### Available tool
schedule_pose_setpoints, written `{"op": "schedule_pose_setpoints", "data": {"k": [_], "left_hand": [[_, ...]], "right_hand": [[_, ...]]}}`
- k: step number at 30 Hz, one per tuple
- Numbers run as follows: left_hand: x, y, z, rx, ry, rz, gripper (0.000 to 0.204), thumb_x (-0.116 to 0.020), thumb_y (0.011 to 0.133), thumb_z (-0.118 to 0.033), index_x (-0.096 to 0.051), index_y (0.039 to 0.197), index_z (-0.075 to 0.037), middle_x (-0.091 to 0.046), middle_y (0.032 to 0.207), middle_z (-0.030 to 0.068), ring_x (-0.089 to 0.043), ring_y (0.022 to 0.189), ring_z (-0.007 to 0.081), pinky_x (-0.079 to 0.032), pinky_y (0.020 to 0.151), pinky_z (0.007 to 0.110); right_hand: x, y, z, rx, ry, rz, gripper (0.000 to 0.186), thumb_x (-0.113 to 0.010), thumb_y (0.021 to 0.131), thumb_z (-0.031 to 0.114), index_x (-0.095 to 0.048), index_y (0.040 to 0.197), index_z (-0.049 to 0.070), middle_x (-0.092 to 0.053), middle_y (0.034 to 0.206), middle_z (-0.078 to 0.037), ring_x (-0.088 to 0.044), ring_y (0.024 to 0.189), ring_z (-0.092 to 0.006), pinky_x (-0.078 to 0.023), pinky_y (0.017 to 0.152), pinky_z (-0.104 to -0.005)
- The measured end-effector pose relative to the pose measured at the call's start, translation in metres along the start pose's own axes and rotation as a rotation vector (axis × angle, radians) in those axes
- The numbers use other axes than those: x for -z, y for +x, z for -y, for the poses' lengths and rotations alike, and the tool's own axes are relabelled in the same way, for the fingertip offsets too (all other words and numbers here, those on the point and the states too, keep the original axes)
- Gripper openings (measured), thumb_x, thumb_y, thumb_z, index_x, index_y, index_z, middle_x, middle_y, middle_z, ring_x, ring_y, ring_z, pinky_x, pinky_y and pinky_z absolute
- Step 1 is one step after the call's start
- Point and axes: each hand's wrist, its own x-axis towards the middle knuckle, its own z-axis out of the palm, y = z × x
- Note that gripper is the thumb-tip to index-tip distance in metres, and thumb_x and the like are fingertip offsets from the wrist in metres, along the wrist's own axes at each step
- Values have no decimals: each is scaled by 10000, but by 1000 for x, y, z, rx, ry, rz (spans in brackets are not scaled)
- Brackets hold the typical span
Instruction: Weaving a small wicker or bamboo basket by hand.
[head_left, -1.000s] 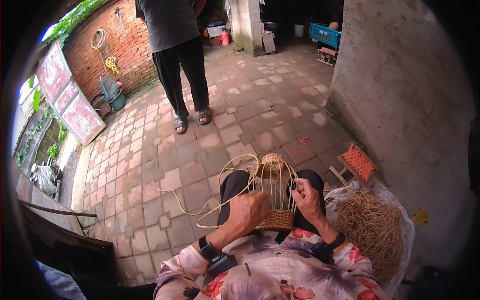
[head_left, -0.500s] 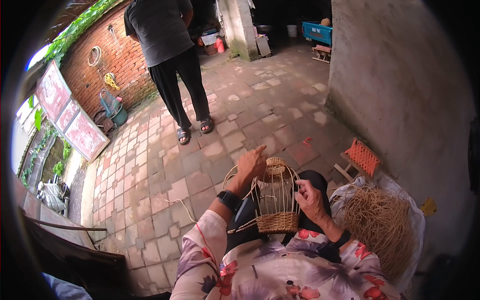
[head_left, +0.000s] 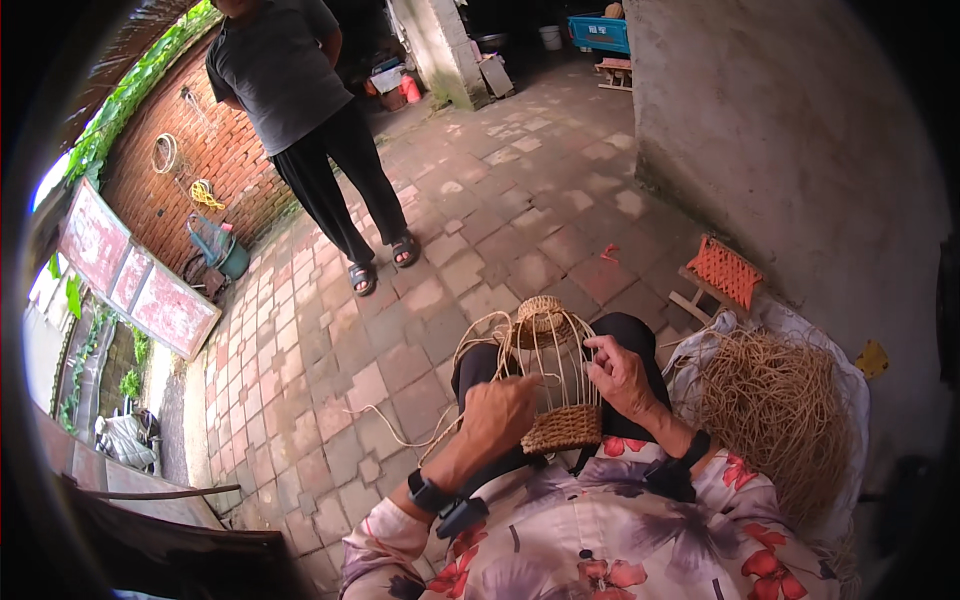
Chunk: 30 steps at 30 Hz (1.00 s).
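An open-sided, tan basket woven from plant-fibre cord (head_left: 562, 428) is placed between two black-clad knees (head_left: 632, 338), with its body flanked by both hands. Its right side is met by the bent thumb and fingers of the right hand (head_left: 622, 380); whether a stake is pinched cannot be told. The left hand (head_left: 500, 414) is curled beside its left side, the contents of that grip being hidden.
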Motion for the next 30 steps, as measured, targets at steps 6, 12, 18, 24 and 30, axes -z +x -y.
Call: {"op": "schedule_pose_setpoints", "data": {"k": [6, 12, 18, 24, 30], "left_hand": [[-3, -43, -21, -65, -57, -9, 255, -601, 871, -180, -637, 1111, -104, -651, 778, 114, -635, 647, 323, -481, 538, 418], [-8, -52, -22, -29, -148, -77, 273, -577, 884, -172, -615, 1144, -97, -652, 802, 125, -635, 658, 332, -488, 556, 421], [-8, -50, -21, -16, -209, -51, 269, -576, 879, -150, -614, 1135, -73, -670, 873, 149, -655, 724, 337, -516, 614, 409], [-12, -49, -18, -6, -240, -45, 287, -596, 866, -143, -608, 1136, -45, -680, 949, 165, -668, 789, 338, -530, 658, 400], [-12, -50, -16, -26, -281, -49, 297, -612, 862, -150, -608, 1139, -42, -679, 961, 175, -666, 824, 343, -529, 689, 396]], "right_hand": [[0, -1, -3, 18, 4, -4, 292, -596, 794, 42, -541, 1080, 20, -571, 688, -108, -593, 589, -223, -483, 566, -328], [-2, -4, -2, -3, -1, 3, 287, -598, 788, 45, -546, 1070, 25, -572, 685, -107, -599, 599, -237, -491, 576, -336], [0, -4, -2, -3, 3, -1, 280, -599, 785, 48, -551, 1061, 27, -568, 676, -99, -597, 597, -229, -490, 574, -332], [0, -3, -3, 5, 6, -5, 286, -618, 791, 62, -558, 1069, 33, -566, 679, -86, -574, 573, -194, -477, 555, -311], [2, -4, 1, 10, 18, -6, 283, -634, 799, 72, -565, 1071, 35, -564, 682, -78, -554, 555, -171, -468, 543, -301]]}}
